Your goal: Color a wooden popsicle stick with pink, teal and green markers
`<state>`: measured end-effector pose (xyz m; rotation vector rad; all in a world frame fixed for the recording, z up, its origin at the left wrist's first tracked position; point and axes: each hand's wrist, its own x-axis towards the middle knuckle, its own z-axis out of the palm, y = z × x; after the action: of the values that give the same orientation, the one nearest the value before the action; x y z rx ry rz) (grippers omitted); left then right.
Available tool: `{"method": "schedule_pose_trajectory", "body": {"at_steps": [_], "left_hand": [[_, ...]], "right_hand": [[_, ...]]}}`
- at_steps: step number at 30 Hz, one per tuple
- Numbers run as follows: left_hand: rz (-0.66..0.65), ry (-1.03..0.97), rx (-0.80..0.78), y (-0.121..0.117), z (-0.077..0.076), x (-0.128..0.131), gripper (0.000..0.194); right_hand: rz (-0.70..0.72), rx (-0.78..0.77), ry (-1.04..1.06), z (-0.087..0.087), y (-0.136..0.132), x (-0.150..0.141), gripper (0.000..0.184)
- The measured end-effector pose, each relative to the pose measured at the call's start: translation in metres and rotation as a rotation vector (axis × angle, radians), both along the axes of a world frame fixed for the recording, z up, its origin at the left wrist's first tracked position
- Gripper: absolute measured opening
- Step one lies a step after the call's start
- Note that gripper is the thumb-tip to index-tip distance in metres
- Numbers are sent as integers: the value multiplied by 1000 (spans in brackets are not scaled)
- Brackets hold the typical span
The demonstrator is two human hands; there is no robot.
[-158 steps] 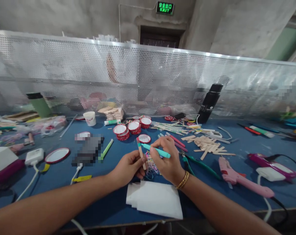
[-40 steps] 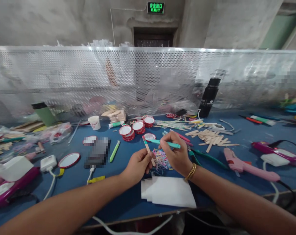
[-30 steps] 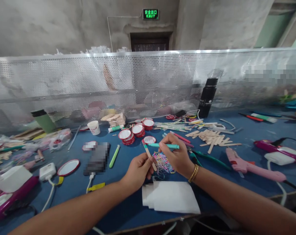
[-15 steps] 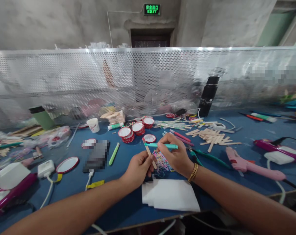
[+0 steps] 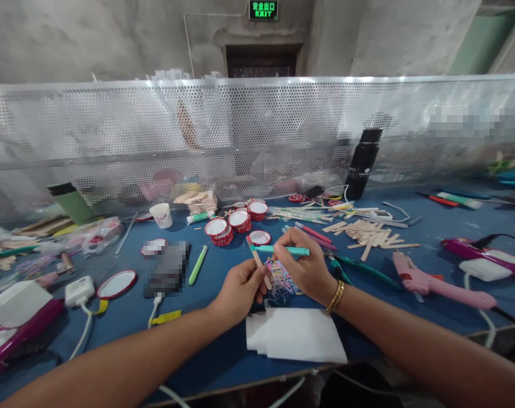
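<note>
My left hand pinches the lower part of a wooden craft stick, which leans up and to the left. Its upper end is coloured red. Closed around a turquoise marker is my right hand, with the marker's left end at the stick just below the red part. Whether the tip touches the wood is too small to tell. Beneath both hands lies a pile of thin multicoloured bands. White paper sheets rest on the table nearest to me.
Loose craft sticks lie right of centre, with a pink glue gun in front. Red-rimmed round pieces stand at the back. A phone and green marker are on the left. A perforated metal screen borders the table.
The marker's left end has shifted slightly along the stick's upper part. Both hands keep their hold, and the whole view has tilted down slightly.
</note>
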<state>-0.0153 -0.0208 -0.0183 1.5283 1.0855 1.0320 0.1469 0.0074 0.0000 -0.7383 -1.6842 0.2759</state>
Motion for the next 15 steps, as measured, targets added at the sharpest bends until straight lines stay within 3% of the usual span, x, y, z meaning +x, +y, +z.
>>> {"method": "schedule_pose_trajectory", "body": {"at_steps": [15], "left_hand": [[4,8,-5,-2,3,1,45]], "right_hand": [[-32,-10,9,3,-2,2,19]]}}
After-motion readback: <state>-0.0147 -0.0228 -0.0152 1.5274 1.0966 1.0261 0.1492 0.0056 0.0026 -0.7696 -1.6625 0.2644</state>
